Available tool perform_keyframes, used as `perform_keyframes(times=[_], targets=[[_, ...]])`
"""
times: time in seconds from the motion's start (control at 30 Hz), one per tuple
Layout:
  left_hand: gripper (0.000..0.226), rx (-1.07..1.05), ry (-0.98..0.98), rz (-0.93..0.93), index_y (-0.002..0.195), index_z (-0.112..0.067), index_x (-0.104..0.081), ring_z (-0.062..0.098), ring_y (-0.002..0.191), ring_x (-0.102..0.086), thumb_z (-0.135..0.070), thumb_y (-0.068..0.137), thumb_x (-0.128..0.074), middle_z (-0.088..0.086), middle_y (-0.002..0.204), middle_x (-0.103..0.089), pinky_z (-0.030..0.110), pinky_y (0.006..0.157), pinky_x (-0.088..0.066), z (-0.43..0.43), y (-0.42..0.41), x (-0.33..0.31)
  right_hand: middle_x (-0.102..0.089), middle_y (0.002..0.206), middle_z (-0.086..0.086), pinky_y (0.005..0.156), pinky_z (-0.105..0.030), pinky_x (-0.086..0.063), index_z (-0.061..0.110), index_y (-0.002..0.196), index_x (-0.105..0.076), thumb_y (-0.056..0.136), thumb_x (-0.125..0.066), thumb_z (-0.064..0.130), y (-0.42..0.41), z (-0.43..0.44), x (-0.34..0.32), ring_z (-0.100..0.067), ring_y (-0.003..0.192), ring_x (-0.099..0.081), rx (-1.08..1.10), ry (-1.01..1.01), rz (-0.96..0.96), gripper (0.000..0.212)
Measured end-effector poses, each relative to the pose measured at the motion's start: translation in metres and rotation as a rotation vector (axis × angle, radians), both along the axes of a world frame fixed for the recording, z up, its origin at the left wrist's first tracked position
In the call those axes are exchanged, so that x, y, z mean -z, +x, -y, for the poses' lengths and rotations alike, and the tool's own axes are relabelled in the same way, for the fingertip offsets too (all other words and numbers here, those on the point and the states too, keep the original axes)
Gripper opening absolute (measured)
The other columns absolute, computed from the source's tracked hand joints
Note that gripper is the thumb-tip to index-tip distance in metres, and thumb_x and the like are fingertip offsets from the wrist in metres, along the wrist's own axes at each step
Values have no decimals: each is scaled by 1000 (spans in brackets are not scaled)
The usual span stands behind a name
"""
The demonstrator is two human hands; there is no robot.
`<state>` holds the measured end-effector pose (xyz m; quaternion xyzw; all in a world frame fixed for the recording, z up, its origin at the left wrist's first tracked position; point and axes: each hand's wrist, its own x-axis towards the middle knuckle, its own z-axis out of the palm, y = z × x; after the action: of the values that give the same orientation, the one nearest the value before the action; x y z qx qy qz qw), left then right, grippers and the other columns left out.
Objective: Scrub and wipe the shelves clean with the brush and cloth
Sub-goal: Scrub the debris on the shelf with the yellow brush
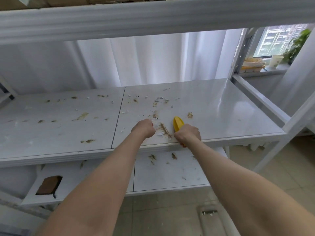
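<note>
- Both bare arms reach forward, nearly straight, to the front edge of the middle shelf [230, 116].
- Right hand [187, 133], knuckles up: fingers clamped round the yellow brush [178, 124] at that edge.
- The brush's long axis runs front to back, with the tip pointing away and slightly left and the butt poking out over the edge.
- Left hand [144, 128] sits on the shelf, fingers curled together in a fist; nothing shows in them.
- A brown dirt [165, 130] streak lies between the hands, with more specks farther back.
</note>
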<state>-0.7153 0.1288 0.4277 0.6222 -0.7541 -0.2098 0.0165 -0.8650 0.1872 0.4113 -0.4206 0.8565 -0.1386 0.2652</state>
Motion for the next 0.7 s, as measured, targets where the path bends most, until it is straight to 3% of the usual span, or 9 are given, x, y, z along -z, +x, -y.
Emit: perform_keyframes(times=[0.07,0.23,0.33,0.4,0.47,0.57,0.7], targets=[[31,-14,-1,-1,122,-8,-56,26,115,-53,-14,91,-49,10,125,-56,34,93,-45,1,6,3,-46,123,-20,84,-37,-55,3,124,-54,88,-57,26,20,6,3,-31,98,-62,17,-2,9,43],[40,-43,-2,-4,130,-11,-51,25,118,-52,-16,90,-52,9,130,-54,35,96,-46,2,17,11,-41,125,-19,86,-37,-54,6,131,-45,87,-60,23,48,16,3,-31,103,-60,4,-10,50,49],[42,-44,6,-12,131,-13,-50,25,121,-50,-18,90,-54,8,133,-53,35,99,-44,4,15,13,-54,112,-16,71,-32,-56,7,107,-54,85,-58,18,53,23,3,-24,85,-62,-61,-40,134,25],[41,-36,0,-29,131,-13,-50,24,120,-50,-18,90,-54,8,133,-53,35,98,-45,6,14,10,-60,99,-11,62,-26,-49,10,90,-54,84,-58,19,44,27,-1,-21,76,-60,-67,-81,166,11],[40,-39,-14,-53,130,-12,-50,24,118,-52,-17,91,-52,8,132,-54,35,97,-46,10,14,6,-62,98,-9,68,-29,-51,13,99,-55,85,-58,23,24,31,-7,-25,83,-62,-22,-132,160,18],[37,-43,-34,-90,129,-10,-50,24,115,-53,-15,92,-48,8,128,-55,35,95,-47,13,14,4,-62,89,-10,65,-31,-56,11,113,-56,87,-53,24,-13,29,-14,-23,74,-63,76,-163,82,30],[37,-40,-19,-96,129,-11,-51,24,115,-53,-15,92,-48,8,128,-56,37,97,-47,15,13,9,-54,121,-20,88,-43,-55,13,136,-45,88,-52,26,-33,25,-5,-33,103,-61,141,-65,40,50]])
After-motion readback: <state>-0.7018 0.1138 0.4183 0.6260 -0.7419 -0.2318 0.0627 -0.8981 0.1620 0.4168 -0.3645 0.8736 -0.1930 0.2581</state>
